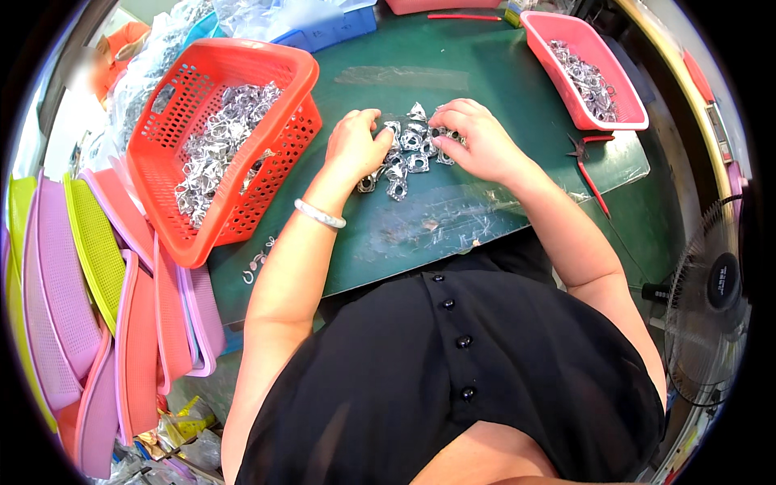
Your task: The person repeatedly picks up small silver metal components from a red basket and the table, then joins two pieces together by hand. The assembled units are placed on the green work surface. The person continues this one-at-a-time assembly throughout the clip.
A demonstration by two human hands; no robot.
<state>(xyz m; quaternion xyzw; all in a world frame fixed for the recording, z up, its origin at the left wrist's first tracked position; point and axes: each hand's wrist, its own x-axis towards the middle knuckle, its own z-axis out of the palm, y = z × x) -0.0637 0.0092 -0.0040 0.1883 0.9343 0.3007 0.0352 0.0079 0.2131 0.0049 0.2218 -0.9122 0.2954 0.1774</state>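
Observation:
A loose pile of small silvery metal parts (416, 144), some squarish with round holes, lies on the dark green tabletop (412, 40). My left hand (354, 145), with a pale bangle (319, 213) on its wrist, curves along the left side of the pile, thumb and fingers apart. At the opposite side my right hand (477, 141) is bent over the pile's edge. Metal pieces show in the gap between its thumb and forefinger, and both hands touch or nearly touch the parts. Some fingertips are hidden, and I see no piece lifted off the table.
Left stands a red perforated basket (267, 190) of metal parts; far right, a pink tray (630, 124) holds more. Red-handled pliers (592, 182) lie beneath that tray. A few bits (257, 263) sit near the front left edge. Colourful baskets (65, 267) are stacked left; a fan (703, 299) stands right.

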